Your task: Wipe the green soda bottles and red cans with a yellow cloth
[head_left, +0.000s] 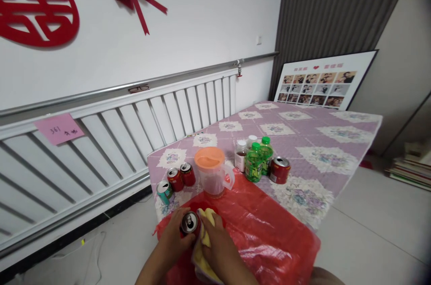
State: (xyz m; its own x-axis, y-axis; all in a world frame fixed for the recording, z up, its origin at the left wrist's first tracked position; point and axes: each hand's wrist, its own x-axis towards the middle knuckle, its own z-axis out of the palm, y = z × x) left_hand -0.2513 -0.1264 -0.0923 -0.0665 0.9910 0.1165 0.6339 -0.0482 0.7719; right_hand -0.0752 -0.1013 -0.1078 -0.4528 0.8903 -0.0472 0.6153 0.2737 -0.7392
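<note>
An opened red drink can [190, 222] stands upright near the front of the table, its top facing me. My left hand [175, 235] is wrapped round the can's left side. My right hand [217, 238] grips a yellow cloth [203, 260] and presses it against the can's right side. Part of the cloth hangs down over the red plastic sheet [269, 235]. Just behind the can is a clear plastic pitcher [210, 181] with an orange lid [209, 158]. The can's lower part is hidden by my hands.
A teal can [165, 192] and two red cans [175, 179] stand left of the pitcher. Right of it are green bottles [254, 164], white-capped bottles [240, 157] and a wider red can [280, 170]. A radiator [161, 116] runs along the table's left side.
</note>
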